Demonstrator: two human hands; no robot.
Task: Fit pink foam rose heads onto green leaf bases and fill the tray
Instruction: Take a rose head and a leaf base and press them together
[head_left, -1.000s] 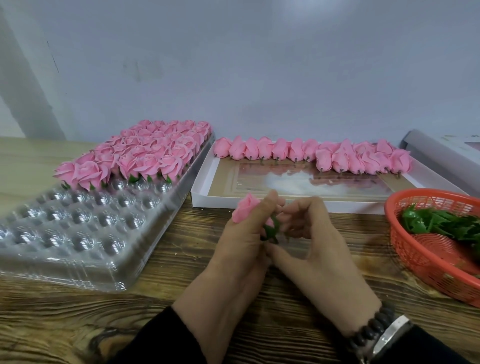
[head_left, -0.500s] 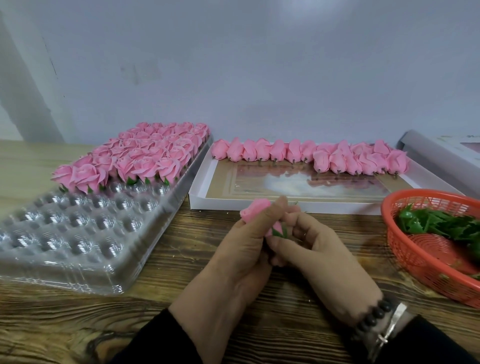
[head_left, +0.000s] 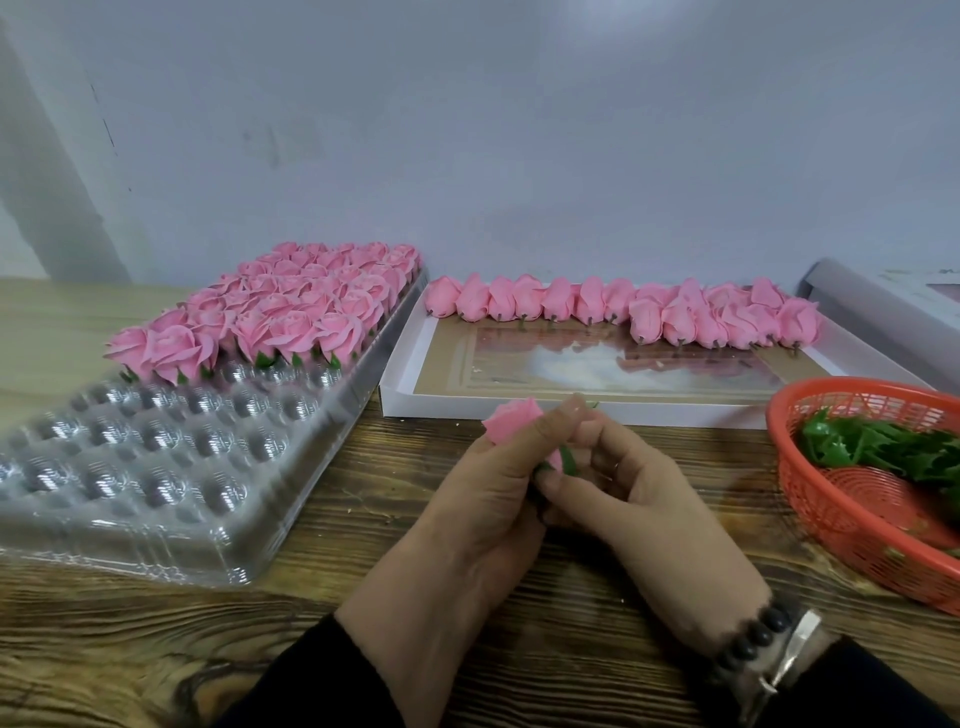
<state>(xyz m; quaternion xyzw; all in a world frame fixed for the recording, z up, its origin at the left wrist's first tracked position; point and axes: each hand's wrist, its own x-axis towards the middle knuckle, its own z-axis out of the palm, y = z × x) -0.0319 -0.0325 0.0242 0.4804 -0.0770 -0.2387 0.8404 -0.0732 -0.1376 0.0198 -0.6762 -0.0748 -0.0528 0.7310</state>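
My left hand (head_left: 483, 499) grips a pink foam rose head (head_left: 511, 420) at the middle of the table, bloom pointing up and left. My right hand (head_left: 639, 499) pinches the green leaf base (head_left: 567, 460) against the underside of that rose; most of the base is hidden by fingers. The clear plastic tray (head_left: 171, 457) lies at the left, its far half packed with finished roses (head_left: 280, 312), its near cups bare. A row of loose rose heads (head_left: 623, 312) lines the back of a white box (head_left: 571, 408).
An orange mesh basket (head_left: 852, 530) holding green leaf bases (head_left: 883, 447) stands at the right edge. A grey box lid (head_left: 883, 312) lies behind it. Wood-grain tabletop (head_left: 363, 561) stretches between tray and hands. A pale wall rises behind.
Both hands drifted slightly right and away with the rose. My right fingers have turned and closed tighter on the leaf base under the rose head.
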